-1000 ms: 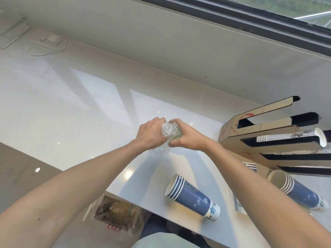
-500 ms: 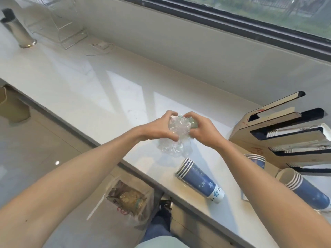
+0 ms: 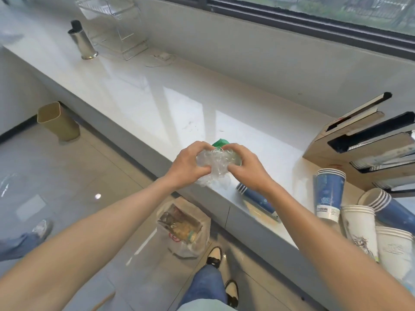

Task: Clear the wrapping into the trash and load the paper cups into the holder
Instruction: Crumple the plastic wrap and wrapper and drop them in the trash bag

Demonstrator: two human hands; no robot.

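Observation:
My left hand (image 3: 187, 163) and my right hand (image 3: 246, 167) both grip a crumpled ball of clear plastic wrapping (image 3: 215, 163) with a green bit at its top, held over the front edge of the white counter (image 3: 179, 104). A cardboard cup holder (image 3: 363, 140) with slanted slots stands at the right, with cups lying in some slots. Stacks of blue paper cups (image 3: 329, 194) and white paper cups (image 3: 359, 232) stand or lie on the counter near it; one blue stack (image 3: 256, 196) lies under my right wrist.
A tan trash bin (image 3: 57, 121) stands on the floor at the left by the counter. A clear plastic bag of rubbish (image 3: 182, 227) sits on the floor below my hands. A metal cylinder (image 3: 82, 41) and a clear acrylic stand (image 3: 116, 23) are at the counter's far left. Another person's leg (image 3: 20, 241) shows at left.
My view has swung left and down, bringing the trash bin and floor into sight. Both hands keep squeezing the wrapping, now nearer the counter's front edge.

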